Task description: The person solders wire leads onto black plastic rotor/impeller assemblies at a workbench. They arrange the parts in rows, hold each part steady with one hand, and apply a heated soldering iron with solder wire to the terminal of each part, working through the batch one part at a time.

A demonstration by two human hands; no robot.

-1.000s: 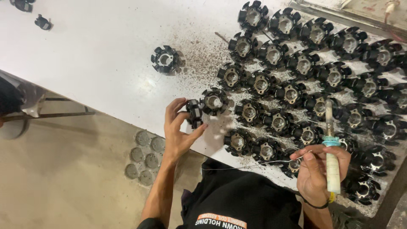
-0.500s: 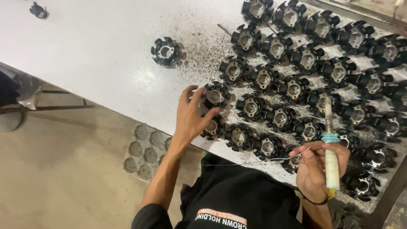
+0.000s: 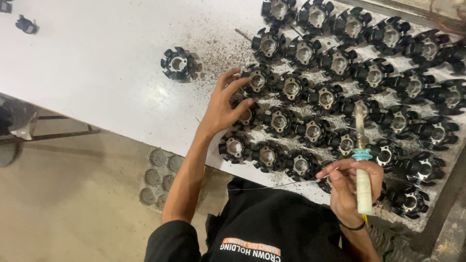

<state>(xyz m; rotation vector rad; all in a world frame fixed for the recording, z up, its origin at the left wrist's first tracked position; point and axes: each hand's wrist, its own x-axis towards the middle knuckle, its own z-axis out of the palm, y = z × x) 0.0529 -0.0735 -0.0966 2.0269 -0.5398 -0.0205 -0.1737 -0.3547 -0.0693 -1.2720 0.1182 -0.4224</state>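
Several black round coil cores with metal centres lie in rows on the white table (image 3: 97, 58). My left hand (image 3: 224, 104) reaches over the table's near edge, its fingers spread on a core (image 3: 245, 116) at the left end of the rows, just below another core (image 3: 257, 80). My right hand (image 3: 348, 187) grips a soldering iron (image 3: 362, 160) with a cream handle and teal collar, tip pointing away over the cores. A thin wire (image 3: 281, 185) runs from this hand to the left.
One lone black core (image 3: 178, 63) sits apart on the table to the left of the rows. Small black parts (image 3: 25, 24) lie at the far left. Brown grit is scattered around the cores. Below the table edge is a bare floor with round discs (image 3: 158, 174).
My left hand has moved from the table edge, where it held a core, up and right onto the rows. The right hand with the iron has stayed about where it was.
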